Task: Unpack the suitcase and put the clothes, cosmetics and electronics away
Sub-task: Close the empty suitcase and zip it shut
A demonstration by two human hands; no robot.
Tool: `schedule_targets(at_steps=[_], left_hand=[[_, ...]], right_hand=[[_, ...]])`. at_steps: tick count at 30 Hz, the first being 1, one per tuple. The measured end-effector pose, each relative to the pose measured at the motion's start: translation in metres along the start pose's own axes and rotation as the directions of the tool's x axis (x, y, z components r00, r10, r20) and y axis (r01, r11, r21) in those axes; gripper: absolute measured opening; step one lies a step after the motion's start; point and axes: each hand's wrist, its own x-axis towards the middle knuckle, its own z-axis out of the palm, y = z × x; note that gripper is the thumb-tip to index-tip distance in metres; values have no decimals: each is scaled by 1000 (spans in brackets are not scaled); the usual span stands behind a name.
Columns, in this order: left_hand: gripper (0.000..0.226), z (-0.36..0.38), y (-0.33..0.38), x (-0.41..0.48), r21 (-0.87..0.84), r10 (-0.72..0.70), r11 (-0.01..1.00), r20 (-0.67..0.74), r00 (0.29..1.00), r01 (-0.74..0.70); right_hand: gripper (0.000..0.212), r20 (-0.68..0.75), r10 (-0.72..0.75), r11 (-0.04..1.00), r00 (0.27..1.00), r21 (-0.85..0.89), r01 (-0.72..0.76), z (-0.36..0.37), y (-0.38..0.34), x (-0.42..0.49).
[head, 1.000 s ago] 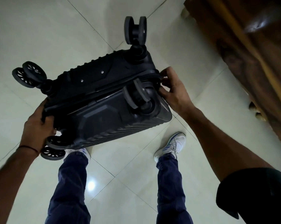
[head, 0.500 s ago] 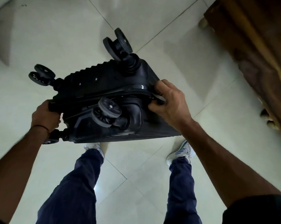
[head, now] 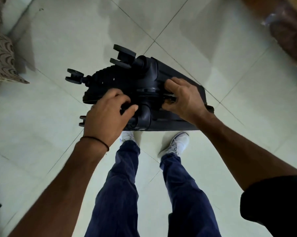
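Note:
A black hard-shell suitcase (head: 127, 79) with its wheels turned up toward me stands over the pale tiled floor, just beyond my feet. It is closed; its zip seam runs across the wheel end. My left hand (head: 106, 117) lies over the near wheel corner, fingers curled round a wheel housing. My right hand (head: 183, 98) grips the right side of the case at the zip seam, thumb and fingers pinching a small dark part there. Two double wheels (head: 123, 56) stick out at the far end. The contents are hidden.
A patterned cushion or upholstered seat (head: 2, 53) is at the left edge. Brown wooden furniture (head: 288, 31), blurred, fills the top right corner. My legs in blue trousers and white shoes (head: 176, 144) stand right below the case. Tiled floor (head: 76, 40) surrounds it.
The suitcase has dropped lower and away from me. My left hand moved from the left end to the near wheel corner. My right hand stayed on the zip seam.

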Motion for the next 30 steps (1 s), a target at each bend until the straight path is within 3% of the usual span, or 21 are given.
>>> schedule_targets(at_steps=[4, 7, 14, 17, 19, 21, 24, 27, 30], left_hand=[[27, -11, 17, 0, 275, -18, 961, 122, 992, -16], [22, -8, 30, -6, 426, -43, 905, 121, 992, -13], [59, 19, 0, -14, 126, -71, 991, 180, 981, 49], [59, 13, -6, 2, -25, -204, 977, 181, 962, 212], [55, 4, -15, 15, -65, -313, 938, 263, 912, 341], [48, -4, -29, 29, -38, -364, 912, 381, 850, 408], [39, -14, -49, 50, 106, -375, 918, 538, 755, 381], [40, -19, -59, 65, 190, -369, 927, 610, 701, 323], [44, -25, -67, 74, 147, -350, 928, 663, 662, 342]], right_hand=[[32, 5, 16, 1000, 1000, 7, -16, 2, -2, 2], [30, -13, 36, 999, 999, 20, -35, 5, -9, 3], [30, 18, 38, 999, 999, -3, -38, 3, -14, 17], [30, 50, 29, 999, 998, -27, -28, 8, -24, 22], [31, 61, 33, 998, 998, -51, -30, 13, -32, 25], [31, 80, 37, 997, 996, -65, -32, 18, -41, 28], [34, 120, 37, 997, 992, -69, -29, 25, -52, 29], [34, 117, 54, 997, 992, -62, -47, 31, -59, 31], [34, 120, 73, 996, 990, -57, -67, 33, -62, 33]])
